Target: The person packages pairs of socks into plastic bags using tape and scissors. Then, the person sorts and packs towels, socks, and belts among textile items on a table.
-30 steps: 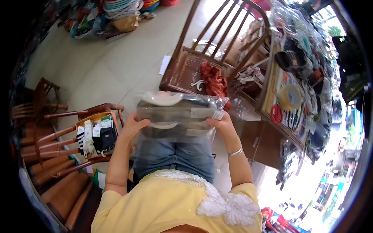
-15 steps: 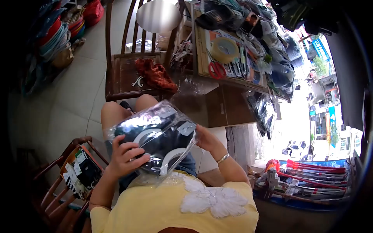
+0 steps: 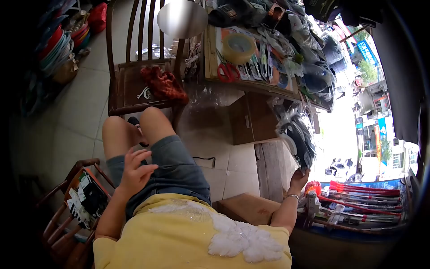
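Note:
Over my lap, my left hand (image 3: 135,169) is raised with its fingers apart and nothing in it. My right hand (image 3: 299,180) reaches out to the right side, its fingers closed on the lower end of a clear plastic package (image 3: 293,144) with black and white contents. What exactly the package contains I cannot make out. Plastic-wrapped dark goods lie against it, beside the cardboard box (image 3: 253,117), so its far edge is hard to separate from them.
Ahead stands a wooden chair (image 3: 127,96) with a rusty red cloth (image 3: 163,85) on its seat. The table holds a tape roll (image 3: 238,48), red-handled scissors (image 3: 228,71) and bagged goods. Another chair (image 3: 58,219) with packages is at left; red-tipped rods (image 3: 363,197) lie at right.
The plastic package went from both hands above my lap to the right, in my right hand. My left hand let go of it and opened. The view has shifted slightly.

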Motion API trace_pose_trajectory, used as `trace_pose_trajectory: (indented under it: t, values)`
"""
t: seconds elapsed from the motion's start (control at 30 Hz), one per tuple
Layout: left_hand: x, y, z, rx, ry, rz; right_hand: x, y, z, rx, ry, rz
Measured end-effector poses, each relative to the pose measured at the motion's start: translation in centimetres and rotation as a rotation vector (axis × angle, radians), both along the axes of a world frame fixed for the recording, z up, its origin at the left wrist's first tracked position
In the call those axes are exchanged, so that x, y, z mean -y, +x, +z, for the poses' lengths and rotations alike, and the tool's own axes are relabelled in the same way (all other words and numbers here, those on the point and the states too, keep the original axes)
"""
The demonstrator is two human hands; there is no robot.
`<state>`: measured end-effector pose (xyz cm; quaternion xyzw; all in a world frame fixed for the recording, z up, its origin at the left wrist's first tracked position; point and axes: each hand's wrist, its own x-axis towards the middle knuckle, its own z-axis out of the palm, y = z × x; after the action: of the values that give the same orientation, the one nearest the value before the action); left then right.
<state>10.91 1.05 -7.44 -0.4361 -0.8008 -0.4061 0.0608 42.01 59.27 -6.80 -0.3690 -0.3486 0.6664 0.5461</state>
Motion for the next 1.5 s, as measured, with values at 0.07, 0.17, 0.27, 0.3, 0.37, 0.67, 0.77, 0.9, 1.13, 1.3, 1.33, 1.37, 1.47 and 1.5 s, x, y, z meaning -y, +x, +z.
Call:
trace_pose_trajectory:
  t: [0.07,0.17,0.27,0.3,0.37,0.67,0.77,0.9,1.13,1.3,1.33,1.37,1.47,1.5]
  values:
    - [1.6,0.1,-0.9,0.062,-0.002,0.079,-3.1,0.0,-1.8,0.001,0.026,-0.068]
    - [3.9,0.2,-2.2,0.058,-0.022,0.235,-7.9,-2.8,-5.4,-0.117,0.009,-0.149]
    - [6.3,1.7,-2.6,0.299,0.033,0.514,-11.1,-5.5,-8.2,1.198,0.88,-0.076]
    - [7.2,2.0,-2.5,0.203,-0.055,0.593,-10.9,-7.7,-7.7,1.539,1.099,-0.023]
    - [9.0,3.3,-3.7,0.301,0.065,0.741,-10.3,-11.5,-7.4,1.435,0.977,0.101]
    - [11.8,6.4,-9.9,0.345,-0.086,1.199,0.1,-21.7,-15.0,0.921,0.385,0.377]
    - [11.7,3.6,-10.4,0.437,-0.226,1.172,10.3,-25.7,-17.0,0.665,-0.237,0.612]
    - [12.8,-2.7,-15.5,0.702,-0.426,1.033,24.8,-30.8,-18.2,1.092,-0.24,1.07]
    - [16.9,-14.9,-18.0,0.887,-0.483,1.08,38.0,-44.9,-19.0,1.331,-0.07,1.818]
    - [19.6,-10.2,-14.1,0.937,-0.624,1.072,45.1,-49.1,-11.9,1.783,1.262,2.314]
    - [20.1,-9.0,-11.7,0.948,-0.6,1.096,45.0,-49.1,-11.2,1.668,1.379,2.424]
    - [20.1,-8.6,-9.6,0.994,-0.574,1.156,45.5,-49.8,-10.3,1.669,1.422,2.515]
    - [19.9,-7.8,-3.8,1.251,-0.535,0.998,47.5,-54.4,-8.9,1.321,1.42,2.829]
    - [20.0,-8.2,-2.0,1.265,-0.507,0.972,51.7,-56.4,-5.9,1.353,1.28,2.812]
